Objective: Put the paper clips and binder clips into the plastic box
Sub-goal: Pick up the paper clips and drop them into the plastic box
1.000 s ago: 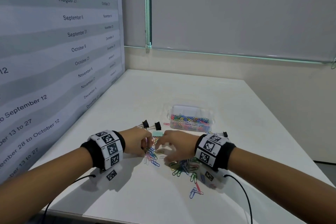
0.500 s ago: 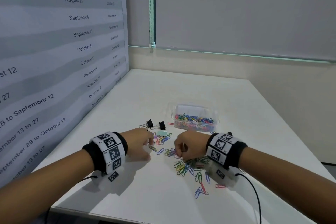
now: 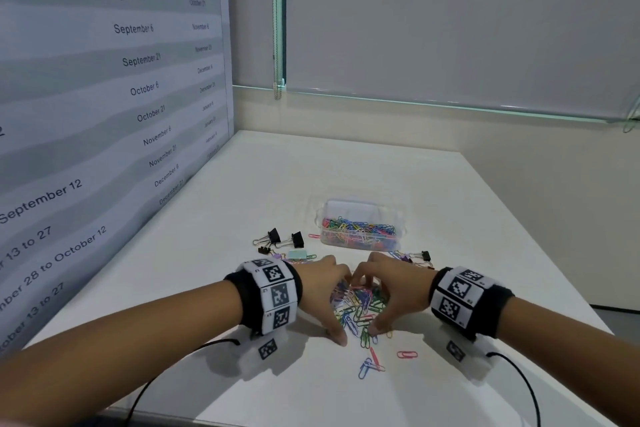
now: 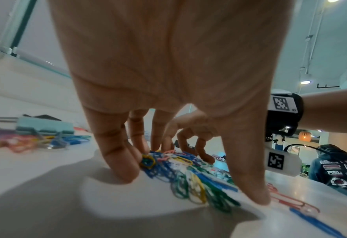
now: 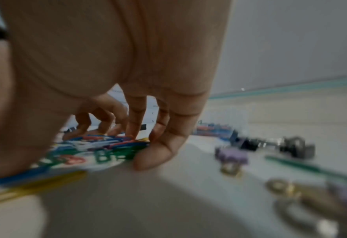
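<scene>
The box (image 3: 349,208) sits mid-desk (image 3: 311,177), already part full. A pile of paper clips (image 3: 360,308) lies nearer the front edge. The left hand (image 3: 320,291) and right hand (image 3: 398,288) ring it, fingers apart, tips down, gripping nothing. Binder clips (image 3: 275,236) lie outside the box. I think lots is left.

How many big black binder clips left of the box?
2. The outer binder clip lies farthest left; the inner binder clip sits beside it, toward the plastic box. A smaller dark clip lies just in front; others may be hidden.
</scene>
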A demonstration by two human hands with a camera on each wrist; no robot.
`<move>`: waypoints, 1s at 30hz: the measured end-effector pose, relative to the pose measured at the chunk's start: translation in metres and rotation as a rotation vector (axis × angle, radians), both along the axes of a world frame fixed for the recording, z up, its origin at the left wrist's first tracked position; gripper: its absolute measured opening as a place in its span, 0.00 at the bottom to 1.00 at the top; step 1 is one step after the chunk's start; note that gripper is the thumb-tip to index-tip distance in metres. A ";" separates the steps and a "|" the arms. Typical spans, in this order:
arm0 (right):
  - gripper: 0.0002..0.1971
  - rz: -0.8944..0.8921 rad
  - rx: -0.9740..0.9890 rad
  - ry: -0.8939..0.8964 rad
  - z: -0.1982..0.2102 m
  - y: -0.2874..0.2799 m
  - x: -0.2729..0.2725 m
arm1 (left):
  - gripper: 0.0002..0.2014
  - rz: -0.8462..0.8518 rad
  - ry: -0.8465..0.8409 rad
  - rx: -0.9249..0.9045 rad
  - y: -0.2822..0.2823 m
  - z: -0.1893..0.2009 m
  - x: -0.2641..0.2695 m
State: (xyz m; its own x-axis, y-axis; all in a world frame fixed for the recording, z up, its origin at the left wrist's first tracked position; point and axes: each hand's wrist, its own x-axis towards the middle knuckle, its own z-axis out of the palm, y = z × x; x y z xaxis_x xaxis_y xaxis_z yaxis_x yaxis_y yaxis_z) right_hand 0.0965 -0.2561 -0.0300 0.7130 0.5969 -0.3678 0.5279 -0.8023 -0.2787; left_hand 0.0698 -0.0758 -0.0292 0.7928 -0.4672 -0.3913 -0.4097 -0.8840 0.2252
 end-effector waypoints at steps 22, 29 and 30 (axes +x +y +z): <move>0.07 -0.415 0.534 -0.169 0.033 -0.010 0.083 | 0.10 0.085 -0.038 -0.253 0.000 0.012 0.047; 0.21 -0.441 0.414 -0.171 0.024 -0.003 0.085 | 0.10 0.293 -0.124 -0.532 -0.001 0.029 0.085; 0.22 -0.423 0.393 -0.177 0.024 -0.002 0.083 | 0.10 0.317 -0.136 -0.565 -0.003 0.029 0.090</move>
